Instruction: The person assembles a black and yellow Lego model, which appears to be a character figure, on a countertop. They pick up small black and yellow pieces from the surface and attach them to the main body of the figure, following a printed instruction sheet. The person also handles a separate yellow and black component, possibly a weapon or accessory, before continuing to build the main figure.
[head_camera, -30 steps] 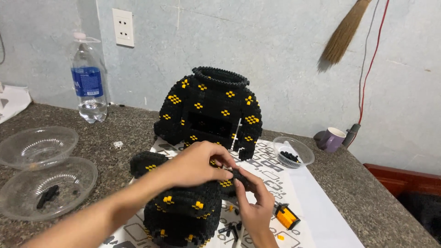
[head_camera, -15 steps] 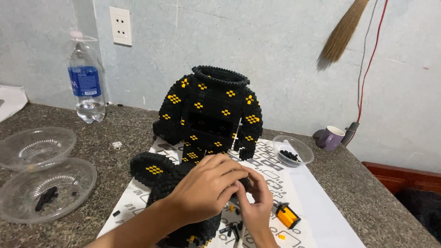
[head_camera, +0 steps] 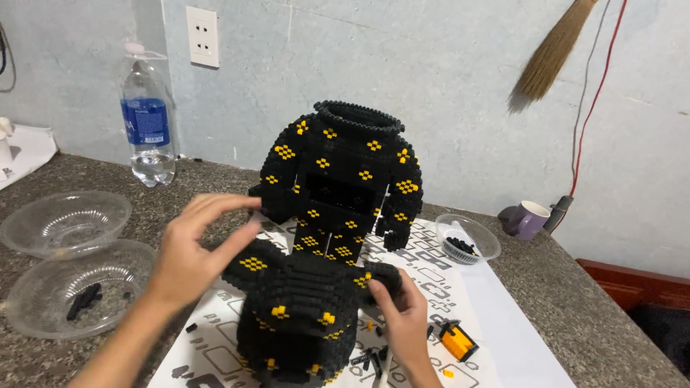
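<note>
A black brick-built head piece [head_camera: 302, 312] with yellow dots and round ears lies on the printed instruction sheet [head_camera: 431, 276] in front of me. My right hand [head_camera: 402, 316] grips its right ear from the side. My left hand [head_camera: 190, 248] hovers above its left ear with fingers spread, holding nothing. Behind the head stands the matching black torso [head_camera: 345, 179] with arms and yellow dot patterns, upright on the sheet.
Two clear plastic bowls [head_camera: 65, 223] sit at the left, the nearer bowl [head_camera: 50, 302] holding black pieces. A water bottle [head_camera: 147, 122] stands by the wall. A small bowl of bricks [head_camera: 467, 241], a purple mug [head_camera: 528, 219] and an orange-black tool [head_camera: 458, 339] lie at the right.
My left hand has lifted off the head piece and moved left, its fingers spread. The head piece now shows fully. My right hand stays on its right side.
</note>
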